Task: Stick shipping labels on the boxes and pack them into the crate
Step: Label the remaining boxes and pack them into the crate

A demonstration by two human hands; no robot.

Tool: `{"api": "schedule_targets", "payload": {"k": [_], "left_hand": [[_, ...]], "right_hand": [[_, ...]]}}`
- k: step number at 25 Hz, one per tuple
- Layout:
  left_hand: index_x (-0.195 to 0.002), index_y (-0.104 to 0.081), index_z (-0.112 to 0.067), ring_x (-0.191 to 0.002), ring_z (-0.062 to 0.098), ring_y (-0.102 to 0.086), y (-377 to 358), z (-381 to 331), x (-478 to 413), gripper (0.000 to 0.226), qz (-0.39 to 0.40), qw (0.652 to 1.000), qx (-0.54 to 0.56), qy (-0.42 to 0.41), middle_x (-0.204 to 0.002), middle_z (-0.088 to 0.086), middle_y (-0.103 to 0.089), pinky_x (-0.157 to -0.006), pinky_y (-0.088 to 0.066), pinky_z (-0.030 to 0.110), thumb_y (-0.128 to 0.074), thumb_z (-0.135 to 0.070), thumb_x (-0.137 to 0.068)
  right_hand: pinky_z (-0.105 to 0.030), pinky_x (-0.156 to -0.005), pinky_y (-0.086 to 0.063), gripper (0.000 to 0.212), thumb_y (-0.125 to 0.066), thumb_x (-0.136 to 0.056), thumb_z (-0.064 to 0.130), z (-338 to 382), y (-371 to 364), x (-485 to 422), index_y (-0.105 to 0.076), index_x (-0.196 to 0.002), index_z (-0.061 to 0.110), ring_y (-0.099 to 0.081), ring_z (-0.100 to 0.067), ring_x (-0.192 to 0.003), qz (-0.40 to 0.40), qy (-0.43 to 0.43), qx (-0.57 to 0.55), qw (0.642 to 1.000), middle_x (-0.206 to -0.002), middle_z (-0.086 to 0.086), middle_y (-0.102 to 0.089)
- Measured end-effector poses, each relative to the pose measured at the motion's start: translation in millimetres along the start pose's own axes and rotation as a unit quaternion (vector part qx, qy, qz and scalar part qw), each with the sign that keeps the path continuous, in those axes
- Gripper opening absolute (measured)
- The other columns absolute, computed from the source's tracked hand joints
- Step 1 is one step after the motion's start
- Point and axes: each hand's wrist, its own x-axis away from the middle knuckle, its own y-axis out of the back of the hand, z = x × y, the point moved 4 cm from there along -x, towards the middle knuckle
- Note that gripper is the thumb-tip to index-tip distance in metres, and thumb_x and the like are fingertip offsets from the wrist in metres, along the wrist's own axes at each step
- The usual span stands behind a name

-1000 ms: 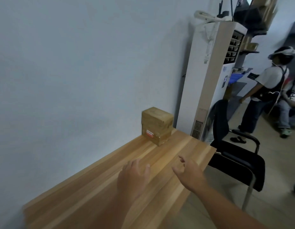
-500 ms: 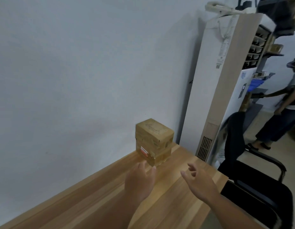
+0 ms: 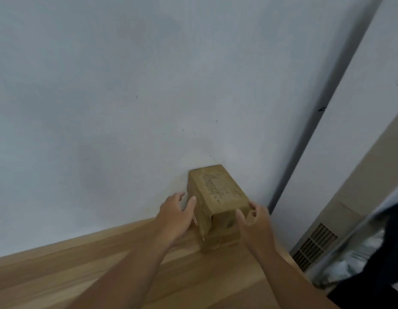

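The cardboard box stood on the wooden bench against the wall. The left hand kept a released grip, fingers spread beside the box's left face. The right hand curled at its right edge; whether that grip held it could not be told.

The box is tan-brown cardboard, with dark speckled markings on top. Right beside the left hand, its label shows white and red. Below, the table is streaky honey-coloured wood.
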Motion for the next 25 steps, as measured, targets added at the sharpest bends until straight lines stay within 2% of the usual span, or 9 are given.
{"api": "schedule_targets", "payload": {"k": [3,6,8,10,11,13,19,22,25], "left_hand": [[-0.146,-0.042,-0.039,-0.134,0.013,-0.048,-36,-21,-30,0.060,-0.005,1.000,0.003,0.024,-0.149,-0.010,-0.046,-0.108,-0.043,0.040,-0.042,-0.069,-0.094],[-0.149,-0.036,-0.045,-0.137,0.011,-0.042,-73,-23,-47,0.063,0.013,0.999,-0.003,0.038,-0.150,-0.012,-0.041,-0.108,-0.038,0.035,-0.044,-0.069,-0.091],[-0.152,-0.029,-0.048,-0.139,0.013,-0.040,-92,-15,-55,0.064,0.027,0.998,0.013,0.061,-0.154,-0.010,-0.036,-0.109,-0.037,0.035,-0.047,-0.064,-0.093],[-0.156,-0.021,-0.048,-0.142,0.017,-0.039,-108,-5,-58,0.065,0.046,0.996,0.029,0.074,-0.158,-0.008,-0.032,-0.114,-0.040,0.040,-0.048,-0.058,-0.098],[-0.157,-0.017,-0.049,-0.143,0.019,-0.039,-114,-2,-58,0.065,0.054,0.995,0.043,0.074,-0.161,-0.008,-0.031,-0.115,-0.042,0.044,-0.047,-0.055,-0.101],[-0.158,-0.009,-0.051,-0.143,0.019,-0.041,-121,1,-55,0.064,0.055,0.994,0.065,0.068,-0.163,-0.009,-0.032,-0.113,-0.045,0.046,-0.044,-0.051,-0.104],[-0.158,0.001,-0.048,-0.145,0.018,-0.040,-117,-12,-46,0.069,0.030,0.998,0.037,0.039,-0.164,-0.010,-0.030,-0.115,-0.043,0.042,-0.039,-0.055,-0.103],[-0.158,-0.005,-0.050,-0.145,0.010,-0.035,-98,-18,-38,0.066,-0.010,0.995,0.097,0.014,-0.162,-0.017,-0.028,-0.117,-0.040,0.037,-0.040,-0.056,-0.103],[-0.157,-0.008,-0.053,-0.136,0.000,-0.035,-79,-20,-23,0.064,-0.018,0.983,0.182,0.002,-0.153,-0.025,-0.030,-0.115,-0.042,0.032,-0.041,-0.056,-0.103]], "right_hand": [[-0.038,-0.093,-0.054,0.055,-0.063,-0.089,0.054,-12,-6,-59,-0.048,-0.135,0.030,-0.051,-0.011,-0.113,0.027,0.006,-0.045,0.999,-0.122,0.010,-0.047],[-0.044,-0.096,-0.054,0.060,-0.066,-0.088,0.054,-28,-18,-104,-0.044,-0.139,0.031,-0.050,-0.015,-0.121,0.066,-0.020,-0.049,0.996,-0.132,0.008,-0.047],[-0.037,-0.082,-0.058,0.063,-0.064,-0.088,0.057,-42,-31,-123,-0.044,-0.141,0.028,-0.055,-0.016,-0.115,0.130,-0.054,-0.031,0.990,-0.132,0.006,-0.052],[-0.025,-0.063,-0.051,0.057,-0.059,-0.090,0.059,-56,-45,-128,-0.050,-0.136,0.026,-0.060,-0.009,-0.097,0.200,-0.085,-0.043,0.975,-0.117,0.008,-0.059],[-0.023,-0.061,-0.049,0.053,-0.057,-0.092,0.060,-60,-50,-127,-0.054,-0.132,0.027,-0.061,-0.006,-0.092,0.216,-0.092,-0.061,0.970,-0.109,0.012,-0.062],[-0.024,-0.064,-0.051,0.047,-0.056,-0.092,0.061,-65,-55,-125,-0.060,-0.126,0.029,-0.062,-0.004,-0.092,0.215,-0.092,-0.099,0.967,-0.103,0.016,-0.064],[-0.036,-0.078,-0.061,0.034,-0.059,-0.090,0.059,-43,-49,-114,-0.060,-0.117,0.038,-0.064,-0.006,-0.093,0.187,-0.079,-0.131,0.970,-0.105,0.016,-0.066],[-0.029,-0.071,-0.058,0.037,-0.053,-0.090,0.067,-20,-32,-104,-0.064,-0.116,0.043,-0.064,-0.006,-0.098,0.154,-0.060,-0.167,0.972,-0.108,0.019,-0.066],[-0.031,-0.079,-0.056,0.035,-0.041,-0.101,0.054,1,-15,-100,-0.070,-0.114,0.041,-0.065,-0.012,-0.107,0.110,-0.073,-0.275,0.952,-0.114,0.010,-0.071]]}}
